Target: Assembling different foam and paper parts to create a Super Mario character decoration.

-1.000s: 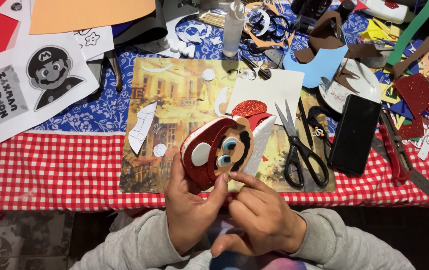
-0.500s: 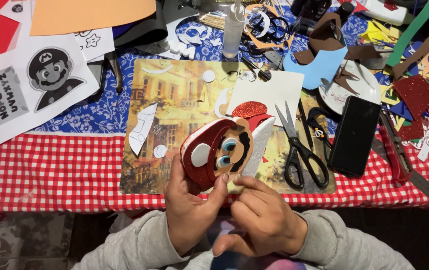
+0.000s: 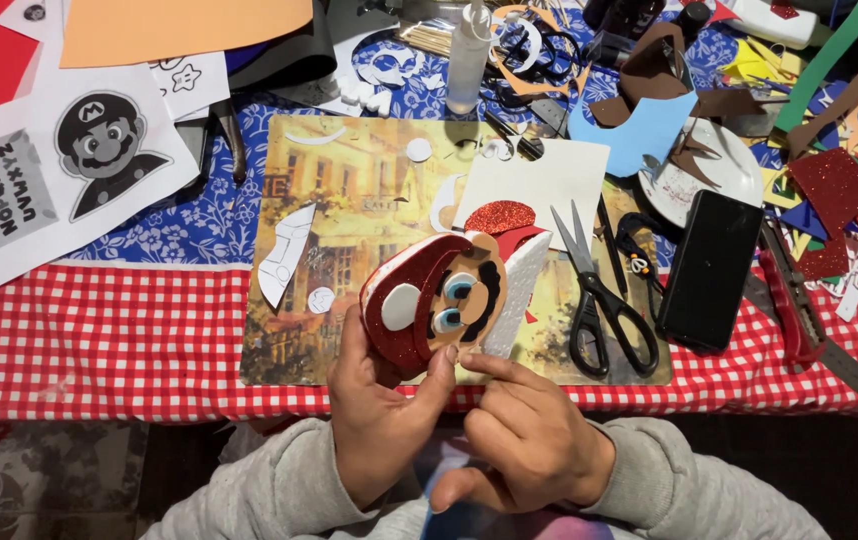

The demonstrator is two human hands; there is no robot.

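Almost nothing has shifted over the last second: your left hand (image 3: 381,420) keeps the same grip on the foam character face (image 3: 441,305), and your right hand (image 3: 529,440) has only nudged its fingertips at the face's lower edge. That stillness reads to me as pressing or holding a small piece in place rather than moving on to a new part.

Your left hand is closed on the face, fingers behind the red glitter cap and thumb at the front lower rim. Your right hand is curled narrow, fingertips pinched against the same rim beside your left thumb; I cannot tell whether it holds a scrap.

The face sits raised over the near edge of the tabletop, above the picture placemat (image 3: 349,220). Its long axis runs diagonally, from the cap at the lower left to the white foam block (image 3: 519,295) at the upper right. The face looks up at you, the blue eyes tilted toward the right.

Black scissors (image 3: 599,300) lie just right of it, and a dark phone (image 3: 711,268) further toward the right edge.
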